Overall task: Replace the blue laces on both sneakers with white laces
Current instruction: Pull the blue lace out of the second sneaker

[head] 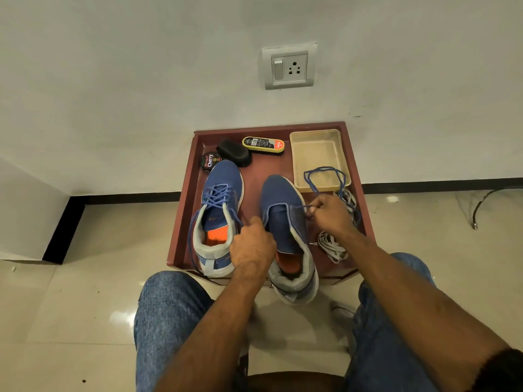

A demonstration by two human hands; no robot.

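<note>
Two blue sneakers stand side by side on a dark red tray (181, 222). The left sneaker (218, 219) is fully laced in blue. On the right sneaker (285, 230) only one run of blue lace (325, 176) crosses near the toe; the rest loops out over a beige tub. My right hand (329, 216) pinches this blue lace beside the shoe's right edge. My left hand (252, 247) grips the right sneaker's left side at the collar, fingers curled. White laces (332, 248) lie bundled on the tray right of that shoe.
At the tray's back lie a shoe polish tin (210, 162), a black brush (234, 152), a yellow shine sponge (263, 144) and the beige plastic tub (319, 159). My knees in jeans flank the tray's near edge. A wall with a socket (288, 68) stands behind.
</note>
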